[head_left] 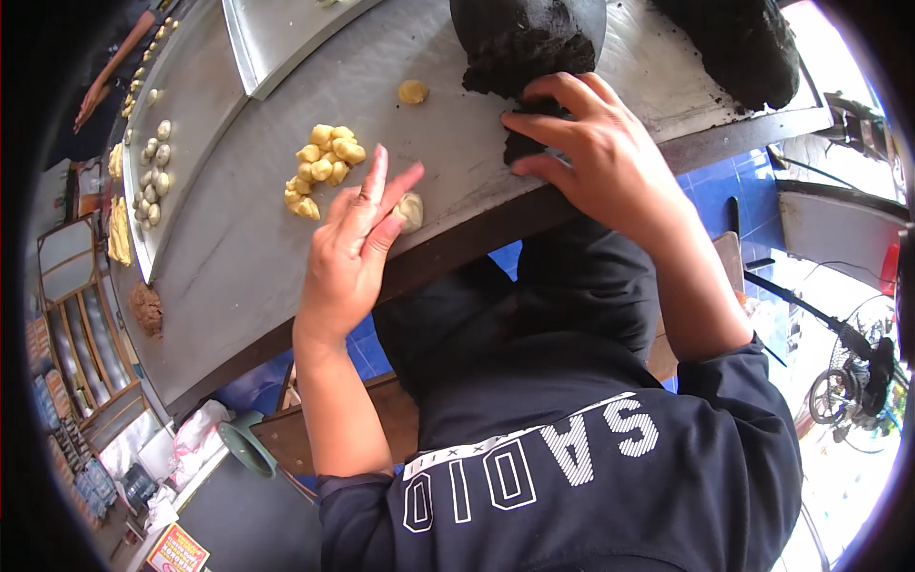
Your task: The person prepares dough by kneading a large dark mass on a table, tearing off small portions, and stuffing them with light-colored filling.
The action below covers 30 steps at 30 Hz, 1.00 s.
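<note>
My right hand [610, 157] has its fingers curled round a small lump of black dough [522, 143], right beside a large dark mass of black dough [534, 43]. To the left, my left hand [348, 243] is over the table edge with its fingers stretched out. A pale, flattened dough piece [411, 212] lies by its thumb and fingertips, seemingly touching them. Past that hand sits a cluster of small yellow dough balls [329, 153]. One separate yellow ball [413, 91] rests farther back on the metal table [438, 143].
A metal tray [191, 124] at the left carries rows of pale dough balls. Another tray [253, 57] stands at the far side. A brown lump [146, 310] is on the left end. More black dough [739, 48] lies at the right. Another person's arm [114, 71] shows far left.
</note>
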Each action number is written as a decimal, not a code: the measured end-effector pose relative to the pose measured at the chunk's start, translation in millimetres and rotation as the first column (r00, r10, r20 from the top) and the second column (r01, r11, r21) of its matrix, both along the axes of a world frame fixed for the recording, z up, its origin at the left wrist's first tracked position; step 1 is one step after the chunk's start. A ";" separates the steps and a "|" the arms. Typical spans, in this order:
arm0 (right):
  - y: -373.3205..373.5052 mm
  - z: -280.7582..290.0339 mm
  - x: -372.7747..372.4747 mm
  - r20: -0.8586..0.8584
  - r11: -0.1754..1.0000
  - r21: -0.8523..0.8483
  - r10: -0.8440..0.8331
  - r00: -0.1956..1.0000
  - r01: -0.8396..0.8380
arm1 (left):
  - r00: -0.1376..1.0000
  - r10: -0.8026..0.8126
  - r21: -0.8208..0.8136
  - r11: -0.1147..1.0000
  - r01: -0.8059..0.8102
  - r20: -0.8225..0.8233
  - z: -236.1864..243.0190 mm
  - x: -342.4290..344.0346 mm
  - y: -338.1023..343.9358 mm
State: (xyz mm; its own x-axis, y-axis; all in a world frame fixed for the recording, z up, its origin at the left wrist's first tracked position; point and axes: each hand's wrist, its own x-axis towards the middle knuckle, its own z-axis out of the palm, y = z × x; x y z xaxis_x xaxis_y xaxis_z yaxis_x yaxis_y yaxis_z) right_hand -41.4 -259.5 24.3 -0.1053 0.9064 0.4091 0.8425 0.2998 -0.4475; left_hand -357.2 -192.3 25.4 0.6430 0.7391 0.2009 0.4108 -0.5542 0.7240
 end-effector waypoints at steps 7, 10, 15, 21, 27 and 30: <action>-1.1 -5.5 0.5 0.118 0.985 0.172 -0.038 0.992 0.017 | 0.975 0.143 -0.416 0.907 -0.060 0.172 -12.9 -0.7 -7.9; -3.1 -9.5 -2.7 0.107 0.990 0.135 0.019 0.994 -0.034 | 0.979 0.144 -0.331 0.939 -0.089 0.145 -16.0 0.1 -13.4; 10.4 2.9 3.2 0.095 0.997 0.073 -0.021 0.995 0.014 | 0.990 0.141 0.087 0.986 -0.143 0.021 -14.6 10.8 -33.0; 2.0 9.3 -7.8 0.139 1.000 -0.026 0.005 0.990 -0.002 | 0.969 0.205 -0.104 0.976 -0.192 0.138 -4.1 19.9 -39.9; 4.0 5.8 -7.2 0.177 0.988 0.049 0.138 0.975 -0.149 | 0.998 0.050 0.113 0.993 -0.046 -0.033 -2.1 -0.3 -17.3; 20.8 -1.7 -8.3 0.157 0.994 0.109 -0.013 0.988 -0.004 | 0.963 0.041 0.298 0.954 0.042 -0.267 8.5 7.4 -11.4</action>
State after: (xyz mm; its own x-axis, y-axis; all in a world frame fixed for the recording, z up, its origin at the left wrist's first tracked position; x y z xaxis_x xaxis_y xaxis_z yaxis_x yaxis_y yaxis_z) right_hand -49.6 -238.7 22.5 -0.1722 0.8579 0.4841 0.9011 0.3357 -0.2745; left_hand -349.8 -203.8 33.9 0.7036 0.6715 0.2325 0.5659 -0.7274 0.3882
